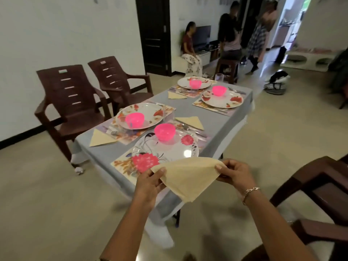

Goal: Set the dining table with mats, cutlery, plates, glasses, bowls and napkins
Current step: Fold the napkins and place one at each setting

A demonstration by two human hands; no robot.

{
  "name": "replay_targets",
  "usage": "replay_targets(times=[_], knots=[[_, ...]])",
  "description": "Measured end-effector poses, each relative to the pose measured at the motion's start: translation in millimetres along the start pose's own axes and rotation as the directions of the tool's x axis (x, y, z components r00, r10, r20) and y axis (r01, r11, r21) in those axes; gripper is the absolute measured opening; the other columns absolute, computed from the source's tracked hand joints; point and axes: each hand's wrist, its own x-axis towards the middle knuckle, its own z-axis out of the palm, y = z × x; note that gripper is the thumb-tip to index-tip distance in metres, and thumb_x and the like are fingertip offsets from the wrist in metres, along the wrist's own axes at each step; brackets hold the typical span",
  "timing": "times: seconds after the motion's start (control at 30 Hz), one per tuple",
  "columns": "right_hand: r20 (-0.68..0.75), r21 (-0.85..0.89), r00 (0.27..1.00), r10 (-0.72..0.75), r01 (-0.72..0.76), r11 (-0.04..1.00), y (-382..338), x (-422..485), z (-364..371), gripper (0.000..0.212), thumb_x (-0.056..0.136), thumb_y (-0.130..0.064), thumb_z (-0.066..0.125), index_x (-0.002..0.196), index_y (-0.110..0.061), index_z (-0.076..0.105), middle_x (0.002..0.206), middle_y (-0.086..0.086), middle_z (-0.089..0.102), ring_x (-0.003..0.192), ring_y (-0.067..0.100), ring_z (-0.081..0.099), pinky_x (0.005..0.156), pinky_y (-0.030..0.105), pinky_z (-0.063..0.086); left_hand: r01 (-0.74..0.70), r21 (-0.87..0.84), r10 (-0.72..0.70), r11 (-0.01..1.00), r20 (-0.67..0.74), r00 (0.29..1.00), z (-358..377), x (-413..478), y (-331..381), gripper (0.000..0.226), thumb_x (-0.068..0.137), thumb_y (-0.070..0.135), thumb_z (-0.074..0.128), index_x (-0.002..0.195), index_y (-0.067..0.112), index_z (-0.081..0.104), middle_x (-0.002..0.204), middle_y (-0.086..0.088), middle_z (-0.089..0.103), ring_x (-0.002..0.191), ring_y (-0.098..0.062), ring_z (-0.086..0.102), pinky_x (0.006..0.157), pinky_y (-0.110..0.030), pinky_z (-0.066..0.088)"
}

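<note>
I hold a cream napkin, folded into a triangle, over the near end of the grey-clothed table. My left hand pinches its left corner and my right hand pinches its right corner. Just beyond the napkin lies the nearest floral plate on a floral mat, with a pink bowl on it. Several more place settings with plates and pink bowls fill the table, such as the left plate. Folded napkins lie beside three settings, one at the near left. Cutlery rests right of the nearest plate.
Two brown plastic chairs stand left of the table and another chair is close at my right. A clear glass stands at the far end. Several people are at the back of the room. A bag lies on the floor.
</note>
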Motion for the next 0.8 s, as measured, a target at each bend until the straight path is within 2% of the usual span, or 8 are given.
replay_targets(times=[0.2,0.33,0.43,0.5,0.7,0.8], knots=[[-0.083,-0.048,0.988,-0.13,0.127,0.991,-25.7,90.8,-52.3,0.023,0.077,0.018,0.057,0.069,-0.003,0.058,0.05,-0.006,0.057,0.05,0.006,0.058,0.05,0.018,0.052,-0.122,0.164,0.09,0.979,0.192,0.977,82.0,93.4,11.6,0.017,0.083,-0.009,0.056,0.085,0.008,0.059,0.074,-0.003,0.065,0.067,-0.017,0.062,0.053,-0.025,0.054],[-0.136,-0.079,0.957,-0.256,0.247,0.966,-48.8,149.1,-79.0,0.031,0.076,0.024,0.052,0.062,-0.002,0.063,0.057,-0.001,0.063,0.056,0.009,0.061,0.056,0.019,0.054,-0.257,0.188,0.193,0.948,0.302,0.933,132.3,152.9,30.7,0.03,0.074,-0.017,0.053,0.066,0.012,0.058,0.057,0.004,0.057,0.054,-0.012,0.055,0.049,-0.024,0.05],[-0.145,-0.071,0.942,-0.302,0.294,0.953,-56.8,179.9,-92.3,0.051,0.073,0.03,0.047,0.053,-0.012,0.069,0.061,-0.001,0.068,0.06,0.007,0.064,0.057,0.017,0.053,-0.294,0.191,0.218,0.936,0.341,0.915,160.1,185.1,36.7,0.051,0.073,-0.021,0.044,0.05,0.022,0.06,0.056,0.003,0.058,0.051,-0.011,0.056,0.046,-0.022,0.045],[-0.129,-0.084,0.935,-0.331,0.322,0.943,-62.4,197.4,-99.8,0.054,0.071,0.031,0.047,0.052,-0.014,0.071,0.065,-0.002,0.07,0.064,0.006,0.065,0.06,0.015,0.051,-0.303,0.187,0.223,0.934,0.354,0.908,175.2,201.6,40.0,0.062,0.075,-0.029,0.035,0.047,0.021,0.059,0.055,0.003,0.061,0.052,-0.009,0.059,0.047,-0.02,0.048],[-0.079,-0.095,0.926,-0.369,0.362,0.927,-77.8,255.9,-122.6,0.052,0.071,0.028,0.049,0.06,-0.015,0.075,0.072,-0.002,0.071,0.071,0.01,0.066,0.066,0.017,0.053,-0.344,0.232,0.258,0.91,0.335,0.906,214.3,246.8,47.0,0.037,0.078,-0.026,0.037,0.062,0.002,0.054,0.073,-0.01,0.063,0.063,-0.018,0.06,0.052,-0.018,0.05],[-0.063,-0.03,0.945,-0.32,0.319,0.947,-81.9,291.4,-140.0,0.054,0.076,0.026,0.039,0.06,-0.011,0.075,0.073,0.002,0.07,0.072,0.014,0.065,0.064,0.021,0.054,-0.339,0.236,0.25,0.911,0.339,0.907,241.1,272.5,48.4,0.026,0.083,-0.01,0.044,0.067,0.002,0.061,0.073,-0.008,0.062,0.065,-0.017,0.061,0.054,-0.021,0.052]])
